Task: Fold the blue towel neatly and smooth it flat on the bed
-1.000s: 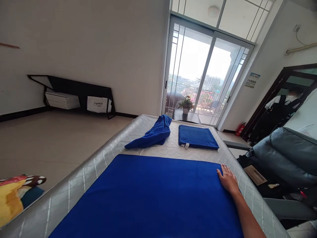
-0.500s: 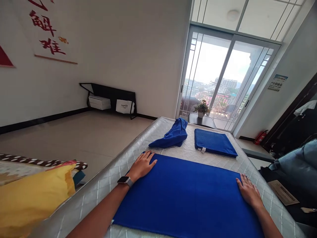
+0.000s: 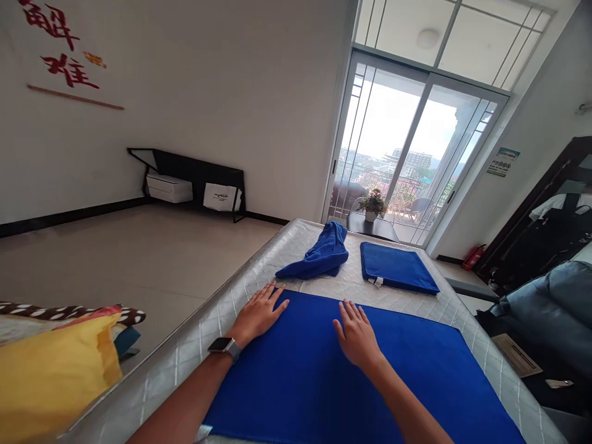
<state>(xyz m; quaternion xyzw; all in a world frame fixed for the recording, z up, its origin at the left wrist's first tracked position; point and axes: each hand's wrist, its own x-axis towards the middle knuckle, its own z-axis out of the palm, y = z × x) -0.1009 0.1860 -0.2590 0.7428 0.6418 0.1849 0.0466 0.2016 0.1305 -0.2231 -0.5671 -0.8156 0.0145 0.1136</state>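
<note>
A blue towel [image 3: 305,370] lies spread flat on the pale quilted mattress [image 3: 185,351]. At its far left corner rests my left hand [image 3: 259,313], open and palm down, with a watch on the wrist. My right hand [image 3: 357,333] is over the towel's middle near the far edge, fingers stretched out; whether it presses on the cloth I cannot tell. Beyond the far edge sits a crumpled blue towel [image 3: 319,254]. To the right of that is a folded stack of blue towels [image 3: 398,266] with a white tag at its near edge.
A yellow pillow [image 3: 60,357] is at the lower left, beside the mattress. A small dark table [image 3: 372,228] with a potted plant [image 3: 372,202] stands past the far end. On the right are a grey leather seat [image 3: 555,302] and a fire extinguisher [image 3: 473,257].
My right hand has moved left from the towel's right edge to its middle. The left hand stays at the far left corner. The view has turned slightly to the right.
</note>
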